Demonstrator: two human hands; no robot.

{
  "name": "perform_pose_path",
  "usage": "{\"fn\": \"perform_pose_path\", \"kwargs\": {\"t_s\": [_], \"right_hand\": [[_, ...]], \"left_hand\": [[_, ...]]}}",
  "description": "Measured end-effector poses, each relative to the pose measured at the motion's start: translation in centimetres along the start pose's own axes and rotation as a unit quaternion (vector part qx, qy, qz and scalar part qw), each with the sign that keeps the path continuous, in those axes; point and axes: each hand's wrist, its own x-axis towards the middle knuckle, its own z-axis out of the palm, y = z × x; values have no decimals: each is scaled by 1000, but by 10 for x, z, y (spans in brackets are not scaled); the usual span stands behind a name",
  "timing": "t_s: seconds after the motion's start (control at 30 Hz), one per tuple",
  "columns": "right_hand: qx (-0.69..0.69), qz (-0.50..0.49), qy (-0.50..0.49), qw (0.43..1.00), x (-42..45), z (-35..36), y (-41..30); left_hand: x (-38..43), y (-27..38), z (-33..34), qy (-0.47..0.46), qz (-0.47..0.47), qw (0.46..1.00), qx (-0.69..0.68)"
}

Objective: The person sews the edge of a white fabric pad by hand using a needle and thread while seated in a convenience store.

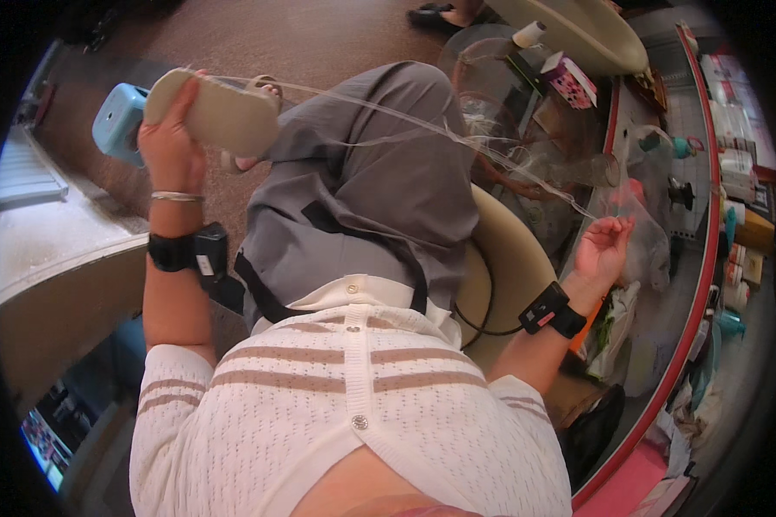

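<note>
My left hand (171,139) grips a flat beige slipper sole (223,116) by one end, at the upper left above the floor. White thread (388,111) runs in loose strands from the sole's far edge, over my grey trousers, to my right hand (604,245). The fingertips of my right hand are pinched together on the strands, out to the right beyond the chair. A tangle of white thread (482,126) lies near the glass table by my knee. Both wrists wear black strapped devices.
A light blue stool (119,123) stands behind my left hand. At upper right, a round glass table holds a thread cone (529,34) and a pink patterned box (568,79). A red-edged shelf (705,213) with many goods curves along the right. Another person's foot (449,16) shows at the top.
</note>
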Motion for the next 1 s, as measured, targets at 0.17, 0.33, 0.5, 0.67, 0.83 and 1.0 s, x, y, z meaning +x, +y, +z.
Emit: {"fn": "perform_pose_path", "kwargs": {"t_s": [0.17, 0.33, 0.5, 0.67, 0.83, 1.0], "right_hand": [[71, -56, 125, 988, 4, -46, -31], [101, -43, 56, 992, 8, -98, -77], [72, -37, -50, 995, 8, -95, -101], [-142, -153, -53, 977, -21, 21, -27], [-229, 34, -212, 949, -57, 98, 56], [-417, 139, -313, 842, -101, 145, 109]], "left_hand": [[16, -4, -24, 33, -14, 999, 18], [12, 2, -26, 69, -19, 997, 34], [-19, 12, -1, -72, -102, 992, 30], [-63, 21, 49, -184, -229, 955, -41], [-88, 21, 63, -221, -293, 929, -52], [-98, 13, 67, -212, -297, 929, -64]]}}
